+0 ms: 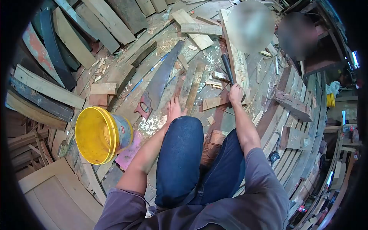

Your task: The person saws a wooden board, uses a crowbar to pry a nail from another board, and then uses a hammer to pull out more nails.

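Note:
My right hand (235, 94) is closed round a tool with a long dark handle (227, 67). The handle points away from me, and my fist hides enough of the tool that its kind cannot be made out. Under and beside that fist lies a short wood block (214, 102), close to a long pale beam (239, 71). My left hand (175, 110) rests with fingers spread at the near end of a narrow wood strip (186, 82), partly behind my knee. A handsaw (163, 73) with a reddish handle lies just left of it, touching nothing in my hands.
A yellow bucket (96, 134) stands at the left, tilted in view. Curved planks (57, 48) lean at the upper left, and a panelled board (57, 195) lies at lower left. Wood chips cover the floor. Slatted timber (285, 111) is at the right. Blurred patches cover the upper right.

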{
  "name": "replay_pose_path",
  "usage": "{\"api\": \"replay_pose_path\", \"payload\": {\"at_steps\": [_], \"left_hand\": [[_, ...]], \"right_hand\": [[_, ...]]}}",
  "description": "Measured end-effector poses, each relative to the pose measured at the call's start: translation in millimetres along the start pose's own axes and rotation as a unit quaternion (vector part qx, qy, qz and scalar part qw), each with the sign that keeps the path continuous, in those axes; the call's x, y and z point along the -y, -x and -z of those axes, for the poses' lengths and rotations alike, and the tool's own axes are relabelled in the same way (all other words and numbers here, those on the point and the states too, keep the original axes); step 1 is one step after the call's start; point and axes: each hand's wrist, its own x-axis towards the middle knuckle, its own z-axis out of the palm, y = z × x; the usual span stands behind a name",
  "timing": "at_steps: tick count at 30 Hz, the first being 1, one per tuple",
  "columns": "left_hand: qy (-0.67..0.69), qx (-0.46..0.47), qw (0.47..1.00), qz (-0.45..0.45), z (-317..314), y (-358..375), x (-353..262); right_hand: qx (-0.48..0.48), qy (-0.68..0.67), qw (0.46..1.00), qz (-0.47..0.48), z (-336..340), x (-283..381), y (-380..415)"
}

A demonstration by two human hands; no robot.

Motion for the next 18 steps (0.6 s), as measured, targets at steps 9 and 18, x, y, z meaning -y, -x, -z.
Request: {"api": "replay_pose_path", "payload": {"at_steps": [9,18], "left_hand": [[0.022,0.007,1.0,-0.007,2,0,3],[-0.135,-0.065,0.981,-0.121,-95,-56,132]], "right_hand": [[-0.235,-0.353,0.906,-0.002,102,-14,25],[-0.268,-0.857,0.395,-0.195,211,-109,122]]}}
